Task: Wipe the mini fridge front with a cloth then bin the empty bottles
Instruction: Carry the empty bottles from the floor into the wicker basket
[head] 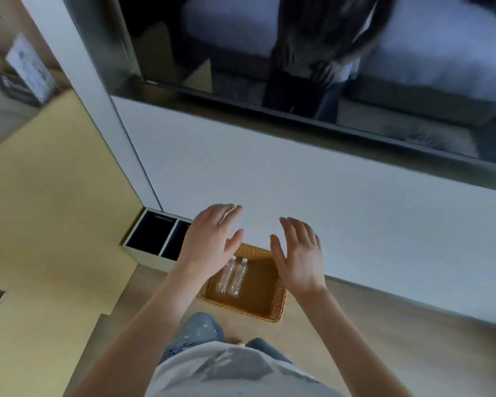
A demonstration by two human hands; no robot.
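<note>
Two empty bottles [238, 275] lie side by side in the left half of a wicker basket [251, 312], caps toward the wall. The basket sits at the far edge of the floor [384, 339], tight against the foot of the white wall [298, 181] and just right of a white box [158, 239] with two dark compartments. Step in hand, as a judgement: binning, at its very end, taking the basket to be the bin, since both bottles are inside and neither hand carries anything. No fridge or cloth is in view, so the wipe step can't be checked from here. The next move likely calls for little: lift both hands straight up and clear of the rim without knocking the light basket, then look round for any bottle left out, though none shows. The left hand [209, 242] hangs over the basket's far-left corner, fingers straight and loosely spread toward the wall, thumb out, holding nothing. The right hand [298, 253] hangs over the right rim, palm turned inward to face the left, fingers spread wide, also holding nothing. The hands are apart, with the gap between them over the basket's middle; neither seems to touch the wicker. Both bare forearms reach forward and down from the body. A dark glossy screen [298, 67] is mounted on the wall above.
</note>
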